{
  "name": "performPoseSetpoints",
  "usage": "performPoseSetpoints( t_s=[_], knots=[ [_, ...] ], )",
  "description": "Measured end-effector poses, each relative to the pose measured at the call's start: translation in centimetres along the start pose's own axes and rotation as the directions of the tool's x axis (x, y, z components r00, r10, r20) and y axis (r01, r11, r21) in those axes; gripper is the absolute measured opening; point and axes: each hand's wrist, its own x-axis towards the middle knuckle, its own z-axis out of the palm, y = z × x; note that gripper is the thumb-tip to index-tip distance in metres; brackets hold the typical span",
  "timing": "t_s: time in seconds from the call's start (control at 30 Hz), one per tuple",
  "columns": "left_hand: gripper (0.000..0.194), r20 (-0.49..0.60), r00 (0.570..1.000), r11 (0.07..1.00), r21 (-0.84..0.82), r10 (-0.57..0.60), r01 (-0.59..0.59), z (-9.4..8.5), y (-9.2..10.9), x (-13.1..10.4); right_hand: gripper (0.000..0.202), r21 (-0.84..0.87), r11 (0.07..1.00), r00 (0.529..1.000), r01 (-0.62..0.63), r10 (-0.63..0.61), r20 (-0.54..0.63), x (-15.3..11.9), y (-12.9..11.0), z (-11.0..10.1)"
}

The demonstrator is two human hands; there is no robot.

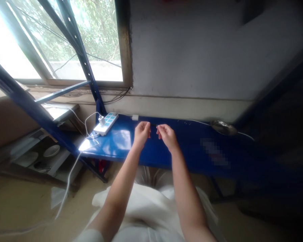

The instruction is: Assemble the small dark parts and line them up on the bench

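Observation:
Above the blue tabletop (pixel 151 151), my left hand (pixel 142 132) and my right hand (pixel 166 133) face each other a short way apart. Between them runs a small thin dark piece (pixel 153 125), too small to name. Fingers and thumb of my left hand pinch its left end. On the other side, my right hand is closed in a pinch at its right end, where a tiny bright spot shows. Behind the hands, a small white block (pixel 135 117) lies near the table's back edge.
A white power strip (pixel 106 123) with a plugged-in white adapter (pixel 101 120) sits at the table's left end. A shiny metal object (pixel 223 127) lies at the back right. Blue metal posts (pixel 84 64) rise at the left, by a window. A white cable (pixel 70 174) hangs down to the floor.

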Motion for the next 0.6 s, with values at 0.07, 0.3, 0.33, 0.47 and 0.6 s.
performPoseSetpoints(
  t_s=[0.07, 0.3, 0.33, 0.47, 0.6],
  knots=[
    [0.031, 0.032, 0.999, 1.000, -0.015, 0.005, -0.004, 0.05, -0.07, 0.04, 0.037, -0.012, 1.000, 0.999, 0.015, -0.015, -0.039, 0.01, -0.13, -0.04],
    [0.029, -0.004, 1.000, 0.998, -0.059, -0.013, 0.012, 0.27, -0.04, -0.06, 0.039, -0.044, 0.998, 0.997, 0.036, -0.038, -0.064, 0.02, -0.14, 0.07],
    [0.029, -0.022, 1.000, 0.998, -0.065, -0.010, 0.009, 0.21, -0.06, -0.03, 0.039, -0.044, 0.999, 0.997, 0.027, -0.031, -0.073, 0.01, -0.07, 0.03],
    [0.028, -0.126, 0.992, 0.997, -0.071, 0.004, -0.013, -0.28, -0.27, 0.30, 0.038, -0.026, 1.000, 0.990, -0.008, 0.004, -0.143, 0.14, 0.31, -0.33],
    [0.030, -0.113, 0.993, 0.999, -0.039, -0.035, 0.030, -0.35, -0.49, 0.52, 0.039, 0.022, 0.999, 0.954, -0.027, 0.033, -0.297, 0.62, 0.68, -0.26]
  ],
)
